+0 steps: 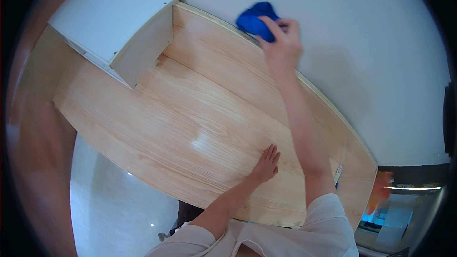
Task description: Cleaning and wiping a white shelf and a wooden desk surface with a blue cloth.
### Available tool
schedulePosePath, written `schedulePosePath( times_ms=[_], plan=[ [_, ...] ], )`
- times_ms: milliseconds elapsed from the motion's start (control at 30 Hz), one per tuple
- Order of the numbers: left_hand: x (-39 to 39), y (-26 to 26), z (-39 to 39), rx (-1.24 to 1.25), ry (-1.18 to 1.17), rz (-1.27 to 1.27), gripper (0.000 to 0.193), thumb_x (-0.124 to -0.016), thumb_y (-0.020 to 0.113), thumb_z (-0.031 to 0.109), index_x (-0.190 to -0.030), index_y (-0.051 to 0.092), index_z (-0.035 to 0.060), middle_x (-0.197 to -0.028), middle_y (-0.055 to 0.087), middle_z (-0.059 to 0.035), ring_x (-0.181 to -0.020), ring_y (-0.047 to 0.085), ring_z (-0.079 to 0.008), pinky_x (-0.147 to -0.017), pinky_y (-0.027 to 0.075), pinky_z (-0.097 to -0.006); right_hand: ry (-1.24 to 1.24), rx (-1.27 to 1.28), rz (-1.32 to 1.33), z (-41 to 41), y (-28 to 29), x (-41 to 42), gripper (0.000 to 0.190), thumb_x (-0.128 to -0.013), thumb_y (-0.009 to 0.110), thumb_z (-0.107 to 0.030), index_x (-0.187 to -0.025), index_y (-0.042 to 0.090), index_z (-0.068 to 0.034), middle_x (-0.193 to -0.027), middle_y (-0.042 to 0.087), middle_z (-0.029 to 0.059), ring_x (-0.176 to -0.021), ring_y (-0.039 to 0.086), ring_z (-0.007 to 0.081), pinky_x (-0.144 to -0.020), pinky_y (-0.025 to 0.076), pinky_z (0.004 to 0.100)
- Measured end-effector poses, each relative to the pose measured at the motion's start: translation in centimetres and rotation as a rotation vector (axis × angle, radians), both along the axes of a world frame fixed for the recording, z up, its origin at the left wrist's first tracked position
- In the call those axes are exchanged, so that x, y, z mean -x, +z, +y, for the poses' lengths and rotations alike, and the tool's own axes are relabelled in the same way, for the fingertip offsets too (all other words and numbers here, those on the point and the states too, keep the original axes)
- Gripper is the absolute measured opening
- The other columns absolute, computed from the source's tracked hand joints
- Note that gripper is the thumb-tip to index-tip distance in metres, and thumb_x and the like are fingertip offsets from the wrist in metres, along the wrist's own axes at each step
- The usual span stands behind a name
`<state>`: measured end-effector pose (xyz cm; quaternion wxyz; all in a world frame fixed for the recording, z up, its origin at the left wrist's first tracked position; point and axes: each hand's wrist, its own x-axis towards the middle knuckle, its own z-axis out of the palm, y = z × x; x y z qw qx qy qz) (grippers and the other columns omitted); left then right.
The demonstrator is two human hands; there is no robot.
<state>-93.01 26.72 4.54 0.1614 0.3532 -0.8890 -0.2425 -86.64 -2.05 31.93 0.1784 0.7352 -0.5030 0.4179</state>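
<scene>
My right hand (282, 43) grips a bunched blue cloth (255, 21) at the top edge of the wooden back panel (221, 39), where the panel meets the pale wall. The fingers are curled round the cloth, and part of it hangs loose to the left. Lower down, my left hand (266, 166) rests palm down on the light wood-grain desktop (200, 125), fingers spread slightly and holding nothing. The desktop runs from beside my body to the back panel.
A white cabinet unit (117, 18) stands on the desk at the far left. A narrow utility knife or similar tool (337, 176) lies near the right end. Reddish-brown wood (39, 171) borders the left side, above a pale glossy floor (117, 200).
</scene>
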Motion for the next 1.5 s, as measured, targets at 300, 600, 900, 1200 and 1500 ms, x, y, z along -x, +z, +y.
schedulePosePath(
  times_ms=[300, 600, 900, 1200, 1500],
  plan=[
    [1.0, -0.5, 0.7, -0.026, 0.066, 0.164, 0.055, -0.095, 0.045, 0.023, -0.143, 0.040, -0.0034, -0.153, 0.029, -0.0276, -0.147, 0.018, -0.0404, -0.122, 0.015, -0.0482, -0.068, -0.046, 0.029, 0.8, 1.1, -1.0, 0.047, -0.064, 0.084, -0.007, -0.105, 0.070, -0.024, -0.102, 0.055, 0.0043, -0.091, 0.061, 0.0236, -0.067, 0.054, 0.0390],
    [1.7, -0.9, 0.8, 0.063, 0.085, 0.151, 0.055, -0.095, 0.049, 0.025, -0.144, 0.041, 0.0017, -0.153, 0.029, -0.0275, -0.145, 0.020, -0.0429, -0.120, 0.018, -0.0525, -0.317, 0.022, -0.061, 14.4, 3.8, 23.8, 0.050, -0.058, 0.085, -0.010, -0.103, 0.070, -0.025, -0.102, 0.054, 0.0033, -0.086, 0.062, 0.0227, -0.071, 0.055, 0.0375],
    [2.8, 0.4, 1.2, 0.113, 0.043, -0.078, 0.060, -0.095, 0.050, 0.032, -0.146, 0.039, 0.0018, -0.153, 0.027, -0.0303, -0.145, 0.016, -0.0474, -0.119, 0.015, -0.0554, -0.821, 0.177, -0.301, 29.3, 1.5, 50.9, 0.051, -0.069, 0.080, -0.007, -0.115, 0.058, -0.011, -0.116, 0.050, 0.0166, -0.104, 0.057, 0.0388, -0.087, 0.050, 0.0451],
    [3.4, -0.1, 1.0, 0.117, 0.059, -0.123, 0.062, -0.094, 0.052, 0.035, -0.145, 0.040, 0.0023, -0.152, 0.027, -0.0319, -0.145, 0.014, -0.0487, -0.118, 0.015, -0.0570, -1.476, 0.023, -0.655, 35.2, -1.8, 70.0, 0.053, -0.079, 0.063, -0.004, -0.128, 0.046, -0.012, -0.126, 0.047, 0.0303, -0.113, 0.053, 0.0447, -0.098, 0.045, 0.0478],
    [3.7, 0.4, 0.6, 0.070, 0.041, -0.146, 0.063, -0.097, 0.050, 0.040, -0.146, 0.038, 0.0028, -0.154, 0.023, -0.0304, -0.145, 0.013, -0.0483, -0.118, 0.015, -0.0570, -1.410, 0.370, -0.577, 34.9, -2.3, 71.2, 0.044, -0.077, 0.060, -0.003, -0.120, 0.054, -0.008, -0.121, 0.055, 0.0239, -0.113, 0.053, 0.0404, -0.100, 0.044, 0.0462]
  ],
)
